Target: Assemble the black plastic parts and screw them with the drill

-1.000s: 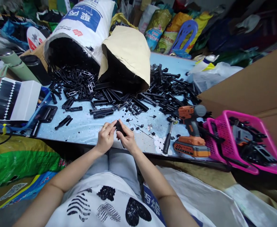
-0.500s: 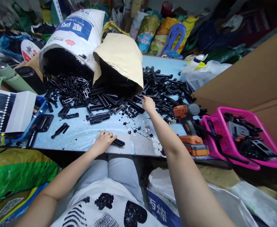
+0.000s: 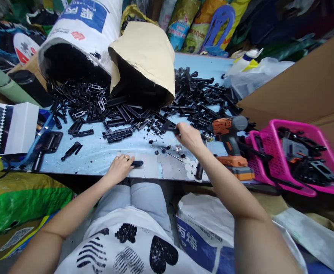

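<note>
My left hand (image 3: 120,167) rests near the front edge of the blue table (image 3: 98,152), its fingers pressed on a small black plastic part (image 3: 136,163) that lies flat there. My right hand (image 3: 188,136) is further out, fingers closed round a long black plastic strip (image 3: 167,127) lifted a little from the heap of black parts (image 3: 201,99). More black strips and clips (image 3: 87,106) are spread across the middle of the table.
Two open sacks, white (image 3: 78,34) and tan (image 3: 144,57), spill parts at the back. An orange cordless drill (image 3: 229,140) and a hammer (image 3: 199,167) lie right of my right hand. A pink basket (image 3: 295,160) stands far right, a white box (image 3: 10,127) left.
A second ago both hands held the small part together. My left hand set it on the table; my right hand reached to the heap and drew back holding a black strip.
</note>
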The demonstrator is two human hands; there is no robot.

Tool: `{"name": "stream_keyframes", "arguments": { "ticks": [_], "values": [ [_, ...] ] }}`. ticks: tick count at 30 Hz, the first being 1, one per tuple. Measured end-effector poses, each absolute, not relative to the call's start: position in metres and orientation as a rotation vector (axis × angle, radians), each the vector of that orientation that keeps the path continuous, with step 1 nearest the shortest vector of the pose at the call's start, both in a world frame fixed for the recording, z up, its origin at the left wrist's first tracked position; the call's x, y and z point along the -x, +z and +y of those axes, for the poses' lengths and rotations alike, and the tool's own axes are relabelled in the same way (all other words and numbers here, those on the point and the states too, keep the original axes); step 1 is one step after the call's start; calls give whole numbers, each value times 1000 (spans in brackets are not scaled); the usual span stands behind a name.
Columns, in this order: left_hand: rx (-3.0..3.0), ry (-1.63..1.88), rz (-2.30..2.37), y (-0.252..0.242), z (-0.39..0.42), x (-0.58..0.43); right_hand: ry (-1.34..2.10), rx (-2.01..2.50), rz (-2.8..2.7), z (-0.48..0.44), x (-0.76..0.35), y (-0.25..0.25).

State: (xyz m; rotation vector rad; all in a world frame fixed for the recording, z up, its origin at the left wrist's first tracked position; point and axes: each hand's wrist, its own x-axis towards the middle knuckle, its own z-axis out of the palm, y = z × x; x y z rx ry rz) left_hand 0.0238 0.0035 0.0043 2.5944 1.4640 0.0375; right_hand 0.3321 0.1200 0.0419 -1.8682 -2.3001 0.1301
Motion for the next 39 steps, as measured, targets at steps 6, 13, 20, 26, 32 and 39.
{"name": "stream_keyframes", "arguments": {
  "ticks": [6, 13, 20, 26, 32, 39],
  "values": [
    [-2515, 61, 1208, 9, 19, -41, 485, 1141, -2943, 3, -279, 21],
    [-2485, 111, 1208, 13, 16, -41, 227, 1295, -2886, -9, -261, 7],
    [-2468, 299, 1199, 5, 12, -31, 36, 1292, -2845, -12, -249, 37],
    [-2470, 342, 1193, 1, 7, -28, 11, 1203, -2911, -1, -250, 43],
    [-2551, 176, 1064, 6, 44, -63, 148, 1288, -2716, -5, -279, -2],
    [-2517, 212, 1418, 0, 134, -124, 224, 1415, -2500, 14, -300, -8]
  ]
}}
